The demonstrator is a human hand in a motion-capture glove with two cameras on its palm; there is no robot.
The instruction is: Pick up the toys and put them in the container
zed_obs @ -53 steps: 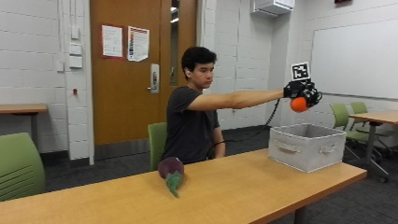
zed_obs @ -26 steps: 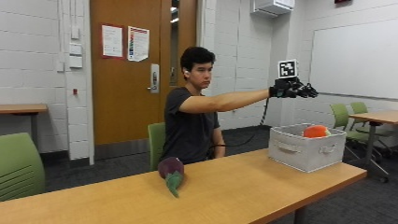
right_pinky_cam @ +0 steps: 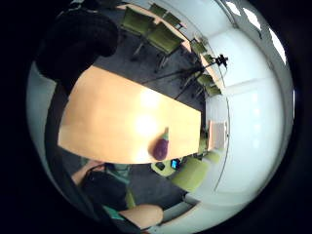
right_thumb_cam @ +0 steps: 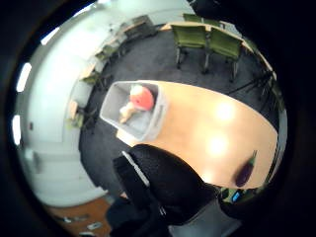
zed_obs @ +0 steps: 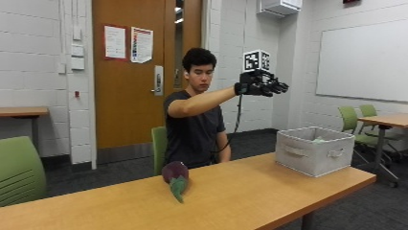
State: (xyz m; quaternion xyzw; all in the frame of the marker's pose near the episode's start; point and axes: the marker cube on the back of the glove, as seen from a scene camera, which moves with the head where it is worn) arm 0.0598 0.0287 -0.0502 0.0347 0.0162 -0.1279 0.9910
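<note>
Eggplant toy [zed_obs: 175, 176] lies near the desk [zed_obs: 255, 191] middle, well left of the container [zed_obs: 313, 150], which already holds a red toy [right_thumb_cam: 142, 97]. Right hand [zed_obs: 261, 85] is raised, fingers spread, nothing held. Next grasp is best taken across the purple body, not the stem.

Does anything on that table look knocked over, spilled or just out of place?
Nothing stands out. The grey container sits upright near the table's end, with a red toy inside. The eggplant toy lies on the table, and the gloved right hand is empty above.
</note>
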